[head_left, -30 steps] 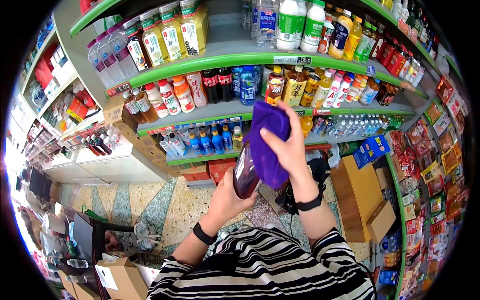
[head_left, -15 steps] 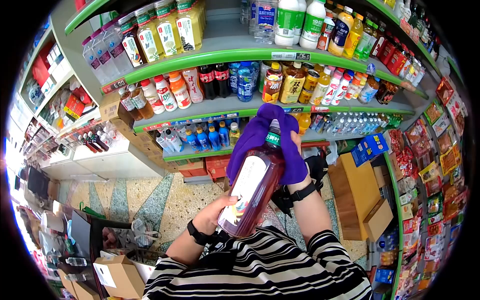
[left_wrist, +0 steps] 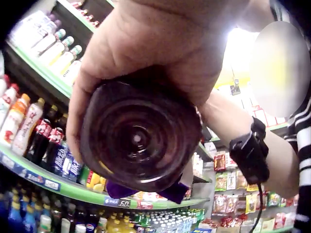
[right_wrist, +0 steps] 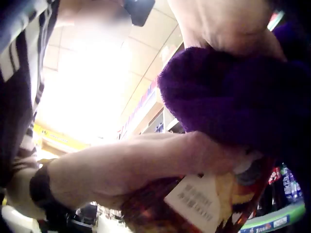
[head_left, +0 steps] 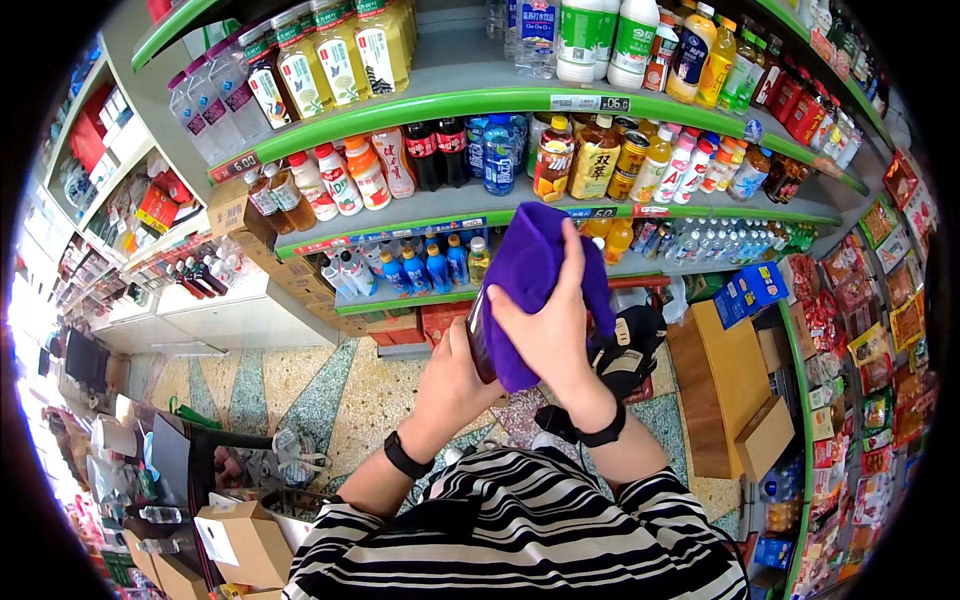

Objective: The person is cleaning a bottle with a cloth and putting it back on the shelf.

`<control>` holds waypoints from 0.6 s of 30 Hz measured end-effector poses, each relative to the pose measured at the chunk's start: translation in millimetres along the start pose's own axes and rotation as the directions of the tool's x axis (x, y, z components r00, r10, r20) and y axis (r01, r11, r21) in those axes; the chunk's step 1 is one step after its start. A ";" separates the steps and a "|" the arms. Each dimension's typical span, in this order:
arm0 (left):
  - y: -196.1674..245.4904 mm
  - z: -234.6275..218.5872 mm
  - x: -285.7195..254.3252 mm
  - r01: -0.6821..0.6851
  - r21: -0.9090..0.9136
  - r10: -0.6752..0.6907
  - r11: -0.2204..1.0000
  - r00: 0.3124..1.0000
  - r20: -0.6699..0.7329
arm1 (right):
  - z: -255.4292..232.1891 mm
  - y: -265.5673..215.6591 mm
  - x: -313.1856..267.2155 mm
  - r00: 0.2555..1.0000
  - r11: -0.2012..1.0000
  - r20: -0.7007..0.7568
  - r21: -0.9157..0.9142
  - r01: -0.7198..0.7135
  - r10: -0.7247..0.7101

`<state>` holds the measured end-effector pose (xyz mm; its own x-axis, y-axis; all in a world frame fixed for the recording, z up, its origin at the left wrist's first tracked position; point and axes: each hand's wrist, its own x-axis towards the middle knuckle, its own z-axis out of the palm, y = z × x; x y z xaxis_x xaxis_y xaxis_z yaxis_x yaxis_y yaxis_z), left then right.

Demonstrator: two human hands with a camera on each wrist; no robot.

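My left hand (head_left: 455, 385) grips the lower part of a dark red drink bottle (left_wrist: 138, 138), whose round-ridged base faces the left wrist camera. A purple cloth (head_left: 530, 250) lies over the bottle's upper part and hides most of it in the head view. With thumb and fingers spread around it, my right hand (head_left: 550, 335) holds the cloth against the bottle. In the right wrist view the bottle's white label (right_wrist: 194, 201) shows below the cloth's folds. The bottle is tilted, in front of my chest and apart from the shelves.
Ahead stand green-edged shelves (head_left: 420, 115) packed with drink bottles. Snack packets (head_left: 880, 340) hang along the right side. A brown carton (head_left: 705, 390) and a black bag (head_left: 630, 350) are on the floor, and another open box (head_left: 240, 540) sits at lower left.
Half a second ago the label faced up, with the cloth behind the neck. Now the bottle is turned and tipped away, and my right hand and the cloth have come over its top side.
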<state>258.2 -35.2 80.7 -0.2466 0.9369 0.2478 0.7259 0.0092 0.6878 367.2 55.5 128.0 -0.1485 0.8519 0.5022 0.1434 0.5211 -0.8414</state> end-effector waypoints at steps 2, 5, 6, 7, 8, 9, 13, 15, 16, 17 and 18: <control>-15.6 6.1 7.1 -0.046 -0.014 0.046 0.999 0.998 -0.037 | 4.8 -5.9 -14.5 0.985 0.972 0.163 -0.234 -0.009 0.049; -26.5 4.6 7.9 -0.114 0.016 0.114 0.993 0.992 -0.054 | 12.9 3.0 -35.0 0.952 0.857 0.193 -0.419 0.300 -0.239; -27.6 4.9 7.6 -0.174 -0.003 0.173 0.985 0.982 -0.081 | 14.2 5.8 -37.8 0.940 0.835 0.211 -0.435 0.336 -0.269; -27.1 4.1 3.8 -0.140 -0.044 0.138 0.989 0.989 -0.047 | 11.2 7.0 -35.3 0.919 0.829 0.252 -0.406 0.384 -0.302; -24.9 2.5 1.3 -0.105 -0.085 0.105 0.991 0.994 -0.010 | 5.6 8.6 -31.0 0.896 0.821 0.291 -0.378 0.429 -0.334; -10.5 -8.4 -0.4 -0.019 -0.084 0.026 0.996 0.996 0.084 | -2.7 1.4 -23.9 0.924 0.898 0.342 -0.332 0.290 -0.172; -17.7 -14.2 -6.9 0.068 -0.308 -0.001 0.949 0.977 0.215 | -28.6 1.4 16.1 0.915 0.984 0.362 0.046 0.175 -0.180; -21.0 -22.0 -5.5 0.176 -0.461 0.013 0.870 0.926 0.377 | -36.6 7.1 28.4 0.915 0.967 0.375 0.251 0.054 -0.148; -26.6 -19.0 -6.0 0.191 -0.578 0.067 0.793 0.916 0.395 | -38.0 20.8 32.3 0.916 0.939 0.362 0.341 0.042 -0.173; -33.8 -14.0 -5.1 0.240 -0.693 0.083 0.680 0.914 0.398 | -39.1 32.3 35.9 0.926 0.879 0.355 0.473 -0.060 -0.128; -41.6 -7.2 -6.5 0.291 -0.785 0.097 0.547 0.909 0.405 | -39.6 38.6 36.0 0.932 0.790 0.355 0.591 -0.163 -0.073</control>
<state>225.0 -44.2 55.4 0.1058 0.9943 0.0158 -0.1788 0.0034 0.9839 406.1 108.3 121.5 -0.4965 0.7368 0.4588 -0.4409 0.2412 -0.8645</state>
